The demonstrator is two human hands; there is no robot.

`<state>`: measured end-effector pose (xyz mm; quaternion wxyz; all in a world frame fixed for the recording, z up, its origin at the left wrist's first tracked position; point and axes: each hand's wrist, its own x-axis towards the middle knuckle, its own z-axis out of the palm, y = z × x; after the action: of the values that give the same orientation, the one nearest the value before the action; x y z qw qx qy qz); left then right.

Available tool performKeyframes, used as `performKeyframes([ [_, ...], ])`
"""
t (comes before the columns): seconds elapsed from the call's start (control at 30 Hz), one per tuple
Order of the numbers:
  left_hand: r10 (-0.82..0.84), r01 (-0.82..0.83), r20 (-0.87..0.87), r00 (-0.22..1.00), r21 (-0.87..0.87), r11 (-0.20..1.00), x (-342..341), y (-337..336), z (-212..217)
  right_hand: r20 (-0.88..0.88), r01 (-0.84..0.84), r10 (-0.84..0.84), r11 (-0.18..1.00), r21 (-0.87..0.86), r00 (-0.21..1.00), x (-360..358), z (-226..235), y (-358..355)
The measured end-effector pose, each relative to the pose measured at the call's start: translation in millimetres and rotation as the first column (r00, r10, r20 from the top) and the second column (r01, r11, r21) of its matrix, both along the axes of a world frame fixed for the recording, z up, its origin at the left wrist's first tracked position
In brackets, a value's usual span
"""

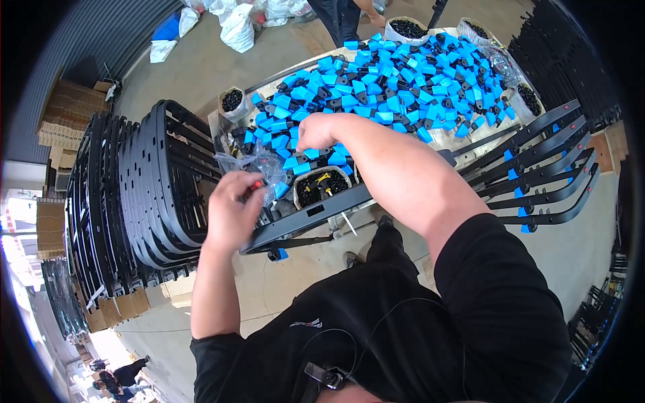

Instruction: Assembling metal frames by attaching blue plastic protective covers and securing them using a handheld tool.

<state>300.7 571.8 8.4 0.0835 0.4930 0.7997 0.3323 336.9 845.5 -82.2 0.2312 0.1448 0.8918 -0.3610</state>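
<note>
Thumb and fingers of my left hand [234,207] pinch a small red piece [258,183] beside a clear plastic bag [269,171]. My right hand [317,131] reaches over the near left part of a heap of blue and black plastic parts [376,87]. Its fingers curl downward, and what they hold, if anything, is hidden. Across the near edge of the table lies a black frame bar [316,211], under both arms. Just behind the bar, an open container [301,195] holds small black pieces and a yellow-and-black tool [324,185].
Tall stacks of black frames [144,181] stand at the left. Several black frames with blue parts [551,174] jut out at the right. White sacks of small black pieces [236,107] sit around the table's rim. Another person [339,23] stands beyond the table.
</note>
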Motion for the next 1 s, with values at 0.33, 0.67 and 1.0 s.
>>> performKeyframes([
  [0.33,-0.189,0.202,-0.131,0.973,0.102,0.974,83,11,-2,0.023,0.033,-0.033,0.999,0.001,0.999,-3,-5,-2],
  [0.67,-0.177,0.203,-0.294,0.939,0.058,0.978,88,12,-8,-0.026,0.047,-0.047,0.999,0.015,0.999,1,4,3],
  [1.0,-0.216,0.176,-0.519,0.827,-0.126,0.976,99,4,-13,-0.007,0.071,-0.071,0.997,0.001,0.997,-4,-1,-3],
])
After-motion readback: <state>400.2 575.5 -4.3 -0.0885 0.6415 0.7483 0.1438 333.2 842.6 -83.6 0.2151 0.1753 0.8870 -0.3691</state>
